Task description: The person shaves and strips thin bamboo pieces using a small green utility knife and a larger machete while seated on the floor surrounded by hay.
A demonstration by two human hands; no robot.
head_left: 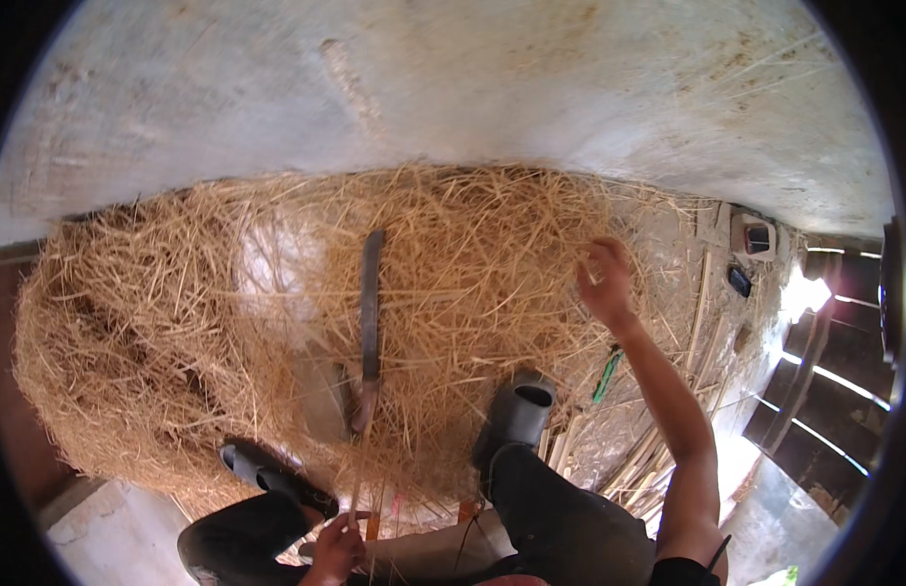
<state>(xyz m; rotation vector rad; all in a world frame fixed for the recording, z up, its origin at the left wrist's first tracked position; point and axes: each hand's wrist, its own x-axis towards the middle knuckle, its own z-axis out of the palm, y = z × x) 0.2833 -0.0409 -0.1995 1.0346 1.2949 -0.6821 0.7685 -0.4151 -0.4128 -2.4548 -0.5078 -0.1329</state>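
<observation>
My left hand (337, 551) is low in the picture, closed round a thin pale strip (358, 479) that looks like split bamboo or cane. The strip points away from me, toward a machete (371, 313). Dark-bladed and with a wooden handle, the machete lies on loose dry straw (453, 264) with its tip toward the wall. To the right, my right hand (606, 283) is stretched out over the straw's edge. Its fingers are bent but apart, and nothing shows between them.
A concrete wall (453, 88) closes off the far side. My feet in dark clogs (526, 405) rest amid the straw. At right are a green narrow object (606, 376), long thin sticks (633, 467), a hollow block (753, 237), a small black object (739, 281) and dark wooden boards (843, 361).
</observation>
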